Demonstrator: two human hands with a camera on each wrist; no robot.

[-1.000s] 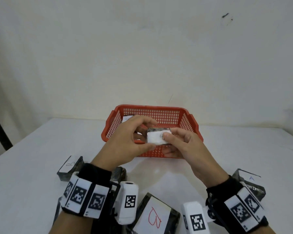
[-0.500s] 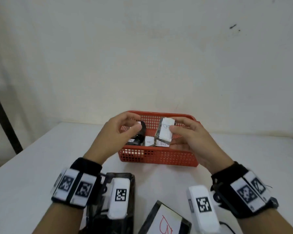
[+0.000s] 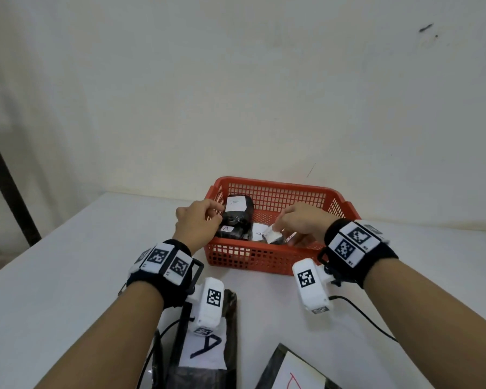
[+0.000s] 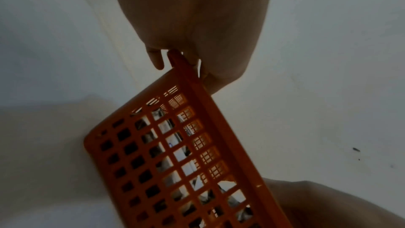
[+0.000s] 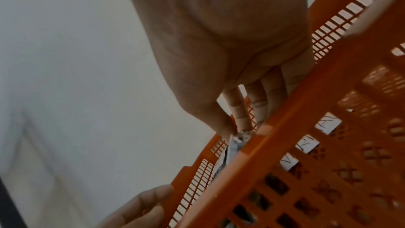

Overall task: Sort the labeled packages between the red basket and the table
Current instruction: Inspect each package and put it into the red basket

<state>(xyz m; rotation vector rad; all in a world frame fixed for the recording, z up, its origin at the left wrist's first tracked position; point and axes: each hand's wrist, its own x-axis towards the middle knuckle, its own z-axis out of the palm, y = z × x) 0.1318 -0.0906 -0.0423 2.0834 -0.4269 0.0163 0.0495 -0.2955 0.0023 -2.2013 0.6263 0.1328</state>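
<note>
Pinching a small package (image 3: 272,235) by its upper end between thumb and fingertips, the right hand (image 3: 306,224) reached down over the near wall of the red basket (image 3: 250,258), the package tilted with its white label side up and its lower part inside the basket. From the right wrist view the same pinch showed at the foil edge of the package (image 5: 237,142), just above the basket rim (image 5: 274,145) — the other fingers hung straight beside it. The left hand (image 3: 198,223) sat at the basket's left wall, fingers curled over the rim; the left wrist view showed fingers (image 4: 155,58) on one side of the rim (image 4: 186,75) and the thumb on the other, so it gripped the basket's edge. Inside lay several dark packages with white labels: one marked A (image 3: 237,209) at the back left, another labelled one (image 3: 230,231) below it, and a white label (image 3: 258,233) beside the held package. The basket stood on the white table (image 3: 68,262), close to the wall. Nearer the person, outside the basket, a dark package marked with a black A (image 3: 208,349) lay partly under the left wrist camera — and a second package with a red letter (image 3: 295,377) lay at the bottom edge, its letter cut off by the frame
</note>
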